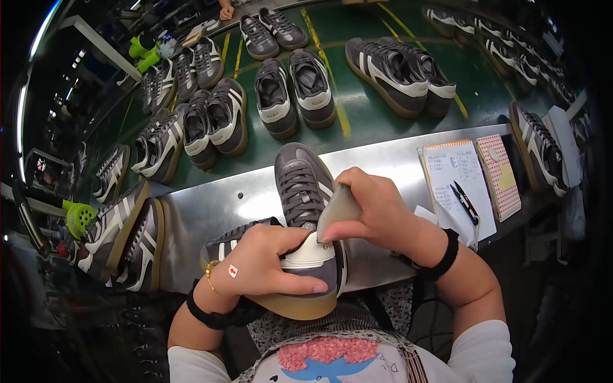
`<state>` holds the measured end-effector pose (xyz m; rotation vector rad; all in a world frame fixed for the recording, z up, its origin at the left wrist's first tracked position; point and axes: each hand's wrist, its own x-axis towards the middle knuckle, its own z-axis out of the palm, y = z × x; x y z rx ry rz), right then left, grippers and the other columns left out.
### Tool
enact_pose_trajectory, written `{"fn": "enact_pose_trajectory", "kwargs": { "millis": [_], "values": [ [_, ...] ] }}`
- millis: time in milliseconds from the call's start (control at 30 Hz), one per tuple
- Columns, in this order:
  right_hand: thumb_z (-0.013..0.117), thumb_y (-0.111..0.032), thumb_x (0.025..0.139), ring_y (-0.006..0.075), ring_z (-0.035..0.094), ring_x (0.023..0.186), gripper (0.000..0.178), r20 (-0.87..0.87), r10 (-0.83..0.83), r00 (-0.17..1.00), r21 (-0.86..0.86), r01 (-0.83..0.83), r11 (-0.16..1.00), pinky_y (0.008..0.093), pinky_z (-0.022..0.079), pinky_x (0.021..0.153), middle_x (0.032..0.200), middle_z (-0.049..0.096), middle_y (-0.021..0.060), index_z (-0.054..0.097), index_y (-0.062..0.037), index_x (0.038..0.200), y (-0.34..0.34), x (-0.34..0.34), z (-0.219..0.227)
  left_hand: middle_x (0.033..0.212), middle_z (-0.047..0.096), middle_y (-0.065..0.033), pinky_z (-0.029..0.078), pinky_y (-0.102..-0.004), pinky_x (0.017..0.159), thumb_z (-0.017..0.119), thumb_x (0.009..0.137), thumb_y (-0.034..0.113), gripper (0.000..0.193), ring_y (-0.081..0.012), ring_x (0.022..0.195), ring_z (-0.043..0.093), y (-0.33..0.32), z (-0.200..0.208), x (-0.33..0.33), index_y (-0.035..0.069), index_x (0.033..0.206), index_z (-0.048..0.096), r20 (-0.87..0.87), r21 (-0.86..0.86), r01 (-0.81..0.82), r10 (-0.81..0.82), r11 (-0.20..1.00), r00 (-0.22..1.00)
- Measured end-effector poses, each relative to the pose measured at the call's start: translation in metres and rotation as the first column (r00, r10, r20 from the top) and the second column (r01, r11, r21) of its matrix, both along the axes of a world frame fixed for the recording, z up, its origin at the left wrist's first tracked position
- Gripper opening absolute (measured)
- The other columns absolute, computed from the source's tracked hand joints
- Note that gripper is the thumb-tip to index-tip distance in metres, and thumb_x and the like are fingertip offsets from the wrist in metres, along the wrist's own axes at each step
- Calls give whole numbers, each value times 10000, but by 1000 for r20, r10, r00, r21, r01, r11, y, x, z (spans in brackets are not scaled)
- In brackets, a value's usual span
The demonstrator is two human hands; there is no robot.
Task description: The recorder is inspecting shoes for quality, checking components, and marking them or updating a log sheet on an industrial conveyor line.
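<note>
A dark grey sneaker (299, 182) with white stripes and a gum sole lies before me, toe pointing away and heel toward me. My left hand (258, 262) grips its heel, thumb across the grey back below the white heel tab (306, 254). Pinched in my right hand (377, 207) is a pale, flat, slightly see-through piece (341, 209), its lower end against the collar beside the tab; its exact kind is unclear. A second sneaker (220, 246) lies partly hidden behind my left hand.
Several matching sneaker pairs (294, 86) stand on the green conveyor belt (348, 156) beyond the metal ledge (252, 191). More shoes (137, 242) lean at the left, near a green fan (80, 217). A notebook (440, 179) with a black pen-like tool lies right; another person's hand (227, 11) shows at the far edge.
</note>
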<state>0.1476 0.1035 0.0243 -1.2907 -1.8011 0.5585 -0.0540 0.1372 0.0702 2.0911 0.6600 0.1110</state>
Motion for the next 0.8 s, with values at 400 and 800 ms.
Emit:
{"fn": "enact_pose_trajectory", "kwargs": {
  "millis": [400, 800],
  "values": [
    [685, -395, 753, 319, 601, 795, 449, 486, -92, 869, -100, 160, 982, 395, 471, 643, 864, 594, 126, 530, -34, 970, -39, 51, -49, 731, 639, -118, 478, -315, 623, 788, 648, 373, 459, -270, 664, 626, -9, 10, -15, 22, 909, 652, 57, 151, -17, 9, 988, 998],
    [744, -160, 684, 303, 571, 878, 553, 377, 187, 907, -64, -176, 982, 386, 461, 738, 980, 575, 132, 539, -73, 1191, -75, -46, 26, 896, 572, -62, 319, -460, 1046, 703, 759, 173, 269, -227, 972, 551, -64, 0, -120, 76, 978, 581, -249, 591, 146, 7, 793, 969]
  ]
}}
